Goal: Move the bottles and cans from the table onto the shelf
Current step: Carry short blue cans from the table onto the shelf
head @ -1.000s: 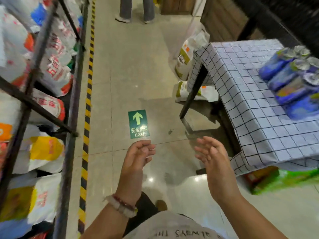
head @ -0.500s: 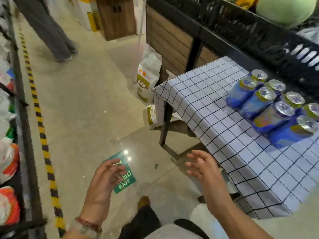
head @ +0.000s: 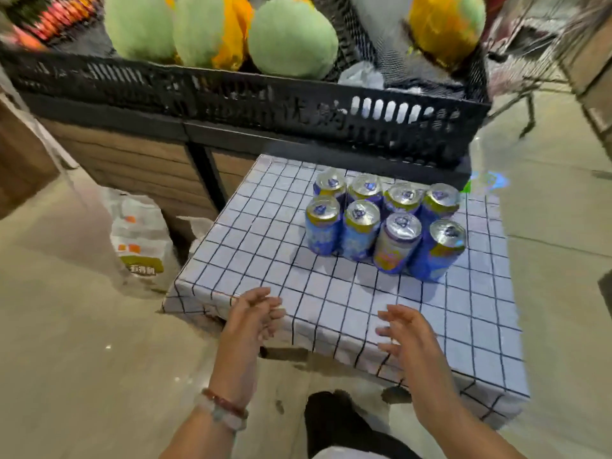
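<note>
Eight cans stand upright in two rows on the table, straight ahead of both hands and apart from them. The right hand looks a bit nearer than the left hand. Both hands hold nothing, fingers loose. Behind, a black crate holds green melons

Your back row of cans is half hidden behind the front row; labels on all of them are too blurred to read. The crate and the melons in it are smeared, melons cut off at the top edge. Both your forearms leave frame at the bottom; the table legs are hidden under the cloth.
</note>
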